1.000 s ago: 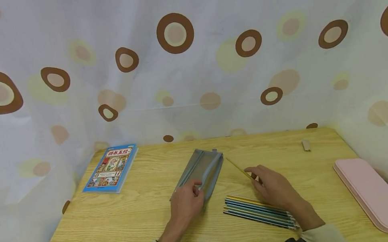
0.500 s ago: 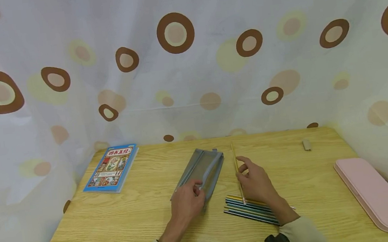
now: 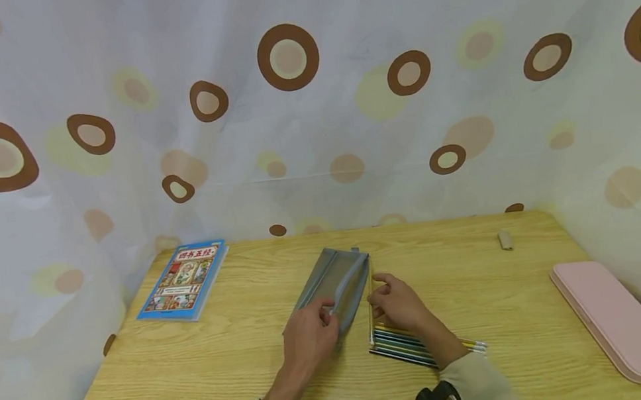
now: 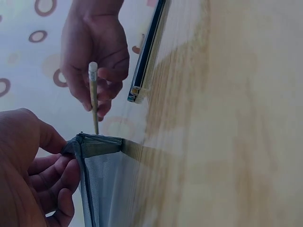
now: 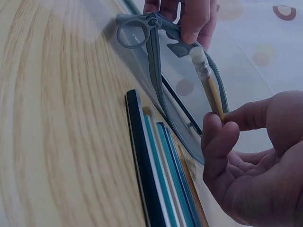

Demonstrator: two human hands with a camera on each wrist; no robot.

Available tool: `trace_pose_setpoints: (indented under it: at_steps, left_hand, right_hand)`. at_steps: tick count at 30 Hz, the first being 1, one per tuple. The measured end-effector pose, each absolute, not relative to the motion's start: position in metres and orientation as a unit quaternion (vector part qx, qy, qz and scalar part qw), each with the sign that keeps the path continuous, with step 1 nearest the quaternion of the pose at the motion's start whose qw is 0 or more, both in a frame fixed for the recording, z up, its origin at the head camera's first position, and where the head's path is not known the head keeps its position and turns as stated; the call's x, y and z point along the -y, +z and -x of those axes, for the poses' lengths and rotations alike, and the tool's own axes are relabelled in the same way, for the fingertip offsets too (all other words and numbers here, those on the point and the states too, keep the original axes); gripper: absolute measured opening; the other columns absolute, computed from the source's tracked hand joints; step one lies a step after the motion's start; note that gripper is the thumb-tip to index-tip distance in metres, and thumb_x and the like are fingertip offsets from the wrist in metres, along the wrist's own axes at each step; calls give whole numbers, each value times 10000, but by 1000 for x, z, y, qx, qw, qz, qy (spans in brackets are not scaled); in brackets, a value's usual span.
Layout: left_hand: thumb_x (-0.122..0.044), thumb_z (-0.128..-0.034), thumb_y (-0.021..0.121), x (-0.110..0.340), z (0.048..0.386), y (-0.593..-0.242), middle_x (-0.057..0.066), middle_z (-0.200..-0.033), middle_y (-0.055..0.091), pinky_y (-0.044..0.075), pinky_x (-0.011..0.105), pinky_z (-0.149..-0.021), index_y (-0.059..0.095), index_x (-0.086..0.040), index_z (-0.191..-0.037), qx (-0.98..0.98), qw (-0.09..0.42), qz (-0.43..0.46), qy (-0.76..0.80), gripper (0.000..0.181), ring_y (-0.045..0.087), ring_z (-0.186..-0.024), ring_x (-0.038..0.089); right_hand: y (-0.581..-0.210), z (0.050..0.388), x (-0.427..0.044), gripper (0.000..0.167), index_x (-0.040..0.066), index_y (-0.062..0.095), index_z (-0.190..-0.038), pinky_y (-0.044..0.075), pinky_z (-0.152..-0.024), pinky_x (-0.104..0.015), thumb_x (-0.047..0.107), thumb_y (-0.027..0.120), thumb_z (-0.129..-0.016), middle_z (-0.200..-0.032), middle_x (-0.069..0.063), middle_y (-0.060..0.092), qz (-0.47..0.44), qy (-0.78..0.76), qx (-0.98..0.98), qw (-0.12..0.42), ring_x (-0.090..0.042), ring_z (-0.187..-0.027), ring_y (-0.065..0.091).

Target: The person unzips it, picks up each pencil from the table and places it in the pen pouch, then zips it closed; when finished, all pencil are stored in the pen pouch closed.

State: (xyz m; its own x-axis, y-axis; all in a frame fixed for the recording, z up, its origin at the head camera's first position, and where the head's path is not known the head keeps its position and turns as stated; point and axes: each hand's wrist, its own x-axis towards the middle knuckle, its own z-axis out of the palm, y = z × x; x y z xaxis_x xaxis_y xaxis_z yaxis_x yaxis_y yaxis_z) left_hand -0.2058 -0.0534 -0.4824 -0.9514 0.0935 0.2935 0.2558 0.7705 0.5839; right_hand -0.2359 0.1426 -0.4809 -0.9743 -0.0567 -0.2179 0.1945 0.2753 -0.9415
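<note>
A grey mesh zip pencil case (image 3: pixel 330 279) lies on the table, its zip opening facing right. My left hand (image 3: pixel 310 331) pinches the near edge of the case between thumb and fingers, as the left wrist view also shows. Between the thumb and fingers of my right hand (image 3: pixel 399 304) is a yellow pencil (image 5: pixel 214 94) with a white eraser end, held just right of the case's opening. Under my right forearm lies a row of several pencils (image 3: pixel 402 350), dark, teal and yellow, partly hidden by that arm.
A blue-covered book (image 3: pixel 183 282) lies at the back left. Far to the right is a pink case (image 3: pixel 623 319), with a small beige block (image 3: pixel 505 241) behind it. A patterned curtain (image 3: pixel 311 127) borders the table (image 3: pixel 170 392) at back and sides.
My right hand has moved left with the yellow pencil, which has turned from slanting to nearly in line with the pencil case. The left hand and the case have stayed put.
</note>
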Motion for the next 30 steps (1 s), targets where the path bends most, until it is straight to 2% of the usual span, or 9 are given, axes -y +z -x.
trace_pose_setpoints:
  at_steps: [4, 9, 13, 23, 30]
  left_hand:
    - [-197, -814, 624, 53, 206, -483, -118, -691, 638, 359, 184, -463, 722, -165, -1021, 932, 125, 90, -327, 231, 428, -504, -8]
    - [-185, -812, 624, 52, 206, -484, -113, -690, 635, 359, 185, -464, 722, -159, -1016, 929, 126, 96, -334, 228, 422, -493, -5]
    - [-186, -806, 624, 51, 205, -484, -115, -693, 640, 363, 184, -466, 721, -163, -1013, 928, 126, 99, -337, 230, 431, -500, -9]
    - [-162, -787, 635, 48, 203, -484, -90, -675, 650, 352, 172, -438, 721, -128, -1016, 928, 125, 106, -334, 247, 440, -488, -18]
    - [-168, -802, 632, 48, 204, -484, -97, -690, 645, 362, 165, -463, 725, -151, -1017, 933, 132, 105, -317, 234, 461, -525, -12]
  right_hand:
    - [-482, 238, -138, 608, 6, 322, -1474, 483, -535, -237, 98, 546, -916, -1088, -177, 609, -49, -626, -766, 136, -123, -621, 578]
    - [-484, 241, -134, 630, 17, 305, -1480, 472, -522, -238, 118, 553, -910, -979, -148, 624, -54, -631, -762, 137, -110, -567, 535]
    - [-486, 245, -129, 660, 30, 295, -1485, 466, -515, -231, 106, 562, -887, -898, -108, 620, -67, -640, -754, 131, -113, -577, 558]
    - [-492, 253, -112, 692, 28, 290, -1488, 434, -483, -209, 92, 572, -859, -977, -110, 603, -85, -648, -749, 111, -97, -572, 610]
    - [-495, 254, -103, 652, -6, 288, -1489, 449, -464, -224, 32, 512, -877, -726, -126, 683, -54, -623, -776, 83, -108, -507, 594]
